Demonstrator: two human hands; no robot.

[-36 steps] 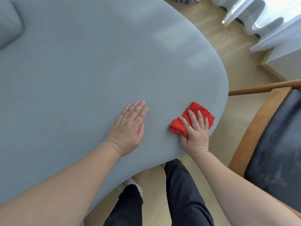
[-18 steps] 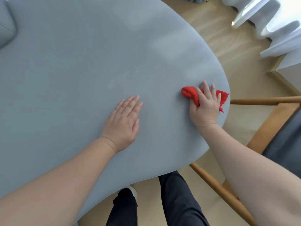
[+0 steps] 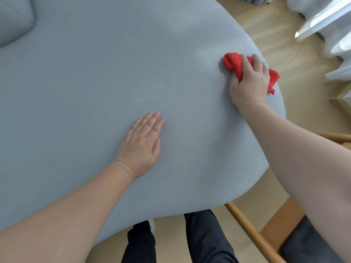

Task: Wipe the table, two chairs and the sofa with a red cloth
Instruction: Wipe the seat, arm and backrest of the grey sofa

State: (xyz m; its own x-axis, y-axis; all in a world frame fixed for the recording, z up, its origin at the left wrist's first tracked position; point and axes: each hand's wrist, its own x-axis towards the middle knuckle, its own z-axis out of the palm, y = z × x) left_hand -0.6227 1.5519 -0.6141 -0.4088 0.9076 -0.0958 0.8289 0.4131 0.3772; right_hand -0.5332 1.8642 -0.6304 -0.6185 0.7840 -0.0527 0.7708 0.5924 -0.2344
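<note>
A wide grey-blue sofa seat (image 3: 114, 76) with a rounded edge fills most of the view. My right hand (image 3: 248, 80) grips the bunched red cloth (image 3: 232, 62) and presses it on the seat near its far right edge; a corner of the cloth hangs out past my hand over the rim. Flat on the seat, nearer to me and left of the cloth, rests my left hand (image 3: 142, 143) with straight fingers. A wooden chair (image 3: 252, 234) with a dark seat pad stands at the lower right, partly hidden by my right arm.
A grey cushion (image 3: 13, 19) lies at the top left corner. White curtains (image 3: 326, 21) hang at the top right over the light wooden floor (image 3: 269, 29). My legs in dark trousers (image 3: 205, 238) stand between sofa and chair.
My right hand has slid the red cloth away from me along the sofa's right edge, and the cloth has bunched up under it. My left hand has stayed flat in place.
</note>
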